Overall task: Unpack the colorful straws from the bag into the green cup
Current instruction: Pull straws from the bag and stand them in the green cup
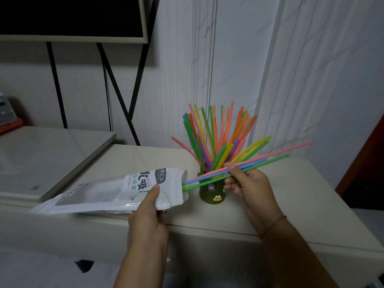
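While the left hand (148,213) grips the bag (108,192) near its mouth, thumb on top, the right hand (249,188) pinches a few straws (270,157), pink, blue, green and yellow. Their left ends lie at the bag's mouth; whether they are still inside is unclear. The cup (209,196) stands on the table (291,204) just behind them, between the hands, with other straws (212,129) fanned out of it.

L hand (149,206) pinching bag (116,190), thumb on top, R hand (247,183) curled round straws (259,160), both forearms fwd
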